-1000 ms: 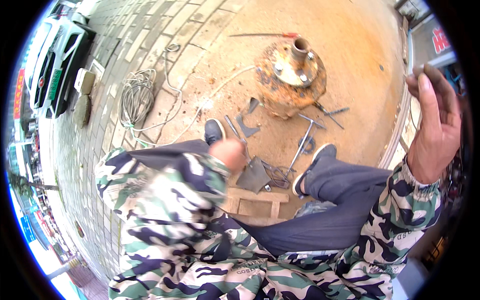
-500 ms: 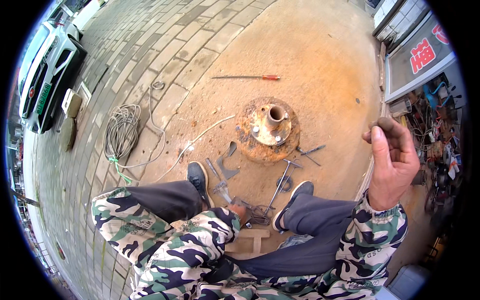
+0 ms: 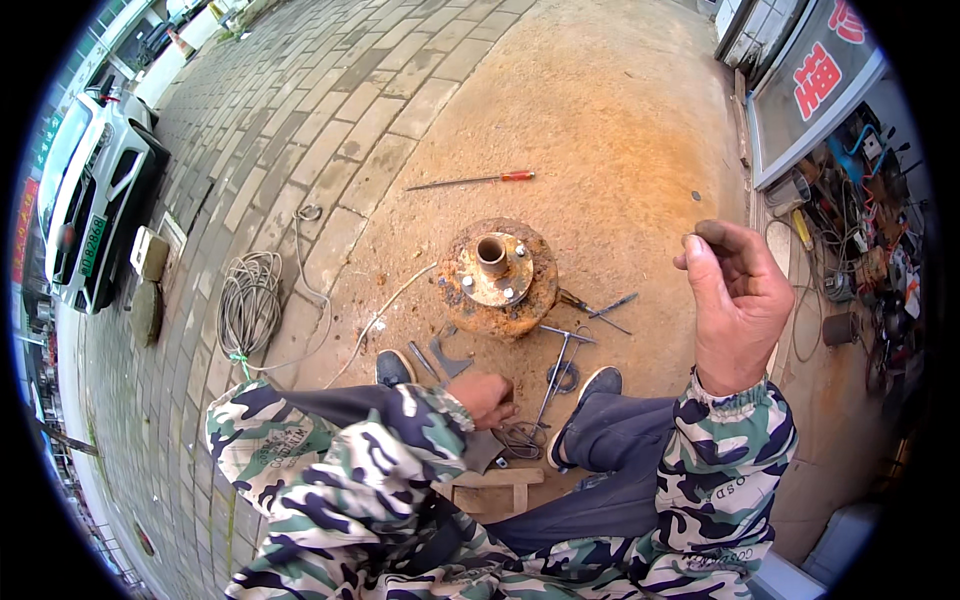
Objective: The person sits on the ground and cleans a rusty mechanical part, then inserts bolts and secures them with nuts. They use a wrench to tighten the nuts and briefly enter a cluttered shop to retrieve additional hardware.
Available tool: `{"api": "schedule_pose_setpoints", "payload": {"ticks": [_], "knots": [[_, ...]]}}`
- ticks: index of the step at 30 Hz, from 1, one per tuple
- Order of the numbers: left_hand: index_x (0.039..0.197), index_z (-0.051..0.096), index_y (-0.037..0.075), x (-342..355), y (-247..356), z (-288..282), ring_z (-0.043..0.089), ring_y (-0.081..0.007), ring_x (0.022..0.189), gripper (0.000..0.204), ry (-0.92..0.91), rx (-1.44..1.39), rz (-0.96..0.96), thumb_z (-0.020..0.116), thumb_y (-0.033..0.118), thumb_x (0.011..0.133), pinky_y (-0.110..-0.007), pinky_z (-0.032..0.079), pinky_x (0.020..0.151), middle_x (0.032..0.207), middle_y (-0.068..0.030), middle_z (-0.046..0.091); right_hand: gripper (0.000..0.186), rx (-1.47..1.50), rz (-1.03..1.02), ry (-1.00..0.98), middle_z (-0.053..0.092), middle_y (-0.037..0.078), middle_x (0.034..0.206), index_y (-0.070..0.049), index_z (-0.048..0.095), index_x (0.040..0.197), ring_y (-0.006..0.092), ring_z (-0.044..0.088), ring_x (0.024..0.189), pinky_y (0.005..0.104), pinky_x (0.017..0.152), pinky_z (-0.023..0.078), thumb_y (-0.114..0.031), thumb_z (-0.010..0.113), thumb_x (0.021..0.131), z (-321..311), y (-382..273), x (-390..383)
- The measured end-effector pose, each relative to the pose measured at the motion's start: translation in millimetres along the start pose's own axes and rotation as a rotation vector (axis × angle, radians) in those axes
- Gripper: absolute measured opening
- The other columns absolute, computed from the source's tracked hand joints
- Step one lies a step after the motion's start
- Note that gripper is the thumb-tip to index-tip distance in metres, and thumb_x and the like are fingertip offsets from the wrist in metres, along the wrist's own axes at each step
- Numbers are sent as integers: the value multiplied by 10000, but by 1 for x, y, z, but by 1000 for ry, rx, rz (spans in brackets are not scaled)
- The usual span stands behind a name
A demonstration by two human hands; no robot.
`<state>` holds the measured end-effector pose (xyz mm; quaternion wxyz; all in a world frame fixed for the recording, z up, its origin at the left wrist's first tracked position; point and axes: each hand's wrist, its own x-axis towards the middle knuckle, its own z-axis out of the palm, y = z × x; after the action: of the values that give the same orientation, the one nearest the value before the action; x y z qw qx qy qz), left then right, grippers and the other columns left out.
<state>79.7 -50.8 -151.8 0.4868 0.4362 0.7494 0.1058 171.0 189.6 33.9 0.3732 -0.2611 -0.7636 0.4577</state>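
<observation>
My left hand (image 3: 487,402) hovers over the tools between my feet, its fingers curled together; whatever they hold, if anything, is hidden. Raised at the right, my right hand (image 3: 738,310) has its thumb pressed to the forefinger in a pinch, and anything between them is too small to make out. Ahead of me lies a rusty round drum-shaped metal part (image 3: 455,300), topped by a bolted flange with an upright tube (image 3: 491,254). Close to my left hand are a T-handled rod (image 3: 556,378), a curved grey metal plate (image 3: 453,361) and a dark flat plate (image 3: 482,450).
A red-handled screwdriver (image 3: 516,176) lies beyond the rusty part. Coiled cable (image 3: 250,305) sits at the left, near a parked white car (image 3: 105,190). Pen-like tools (image 3: 612,305) lie right of the part. A low wooden stool (image 3: 500,478) is between my legs; cluttered parts line the right doorway.
My left hand has risen from among the tools and moved forward. My right hand keeps its raised pinch. The view has shifted, so the rusty part appears lower and further left.
</observation>
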Motion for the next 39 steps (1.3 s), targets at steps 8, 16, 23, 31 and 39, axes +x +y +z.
{"api": "schedule_pose_setpoints", "payload": {"ticks": [8, 16, 23, 31, 39], "knots": [[1001, 721, 25, -123, 34, -154, 735, -282, 761, 155, 483, 127, 114, 763, 132, 897, -389, 591, 714, 864, -160, 732, 122, -156, -90, -217, 725, 132, 845, 24, 716, 980, 197, 711, 743, 319, 693, 569, -16, 748, 869, 15, 8, -7], [1069, 714, -8, -66, 35, -163, 741, -285, 846, 316, 803, 33, 129, 837, 107, 801, -381, 583, 754, 953, -163, 720, 252, -328, -103, -523, 677, 178, 867, 37, 710, 1021, 326, 698, 773, 412, 696, 557, -73, 805, 815, 59, 24, -32], [1074, 721, 23, -52, 26, -159, 705, -385, 849, 286, 688, 23, 114, 797, 90, 807, -430, 570, 755, 929, -184, 691, 293, -289, -95, -588, 650, 172, 926, 10, 702, 1057, 367, 684, 826, 438, 711, 553, -102, 819, 812, 84, 32, -35], [1076, 749, 49, -48, 33, -158, 668, -400, 820, 282, 729, -15, 184, 804, 48, 800, -440, 531, 711, 896, -173, 667, 130, -447, -463, -587, 548, 109, 843, 15, 648, 943, 270, 629, 796, 396, 675, 550, -43, 653, 826, 96, 44, -38], [1016, 748, 38, -43, 32, -152, 664, -399, 798, 247, 773, 20, 179, 823, 55, 781, -433, 532, 695, 887, -173, 660, 85, -690, -640, -587, 515, 57, 792, -63, 585, 816, 217, 574, 755, 331, 633, 489, -113, 644, 782, 102, 48, -40]]}}
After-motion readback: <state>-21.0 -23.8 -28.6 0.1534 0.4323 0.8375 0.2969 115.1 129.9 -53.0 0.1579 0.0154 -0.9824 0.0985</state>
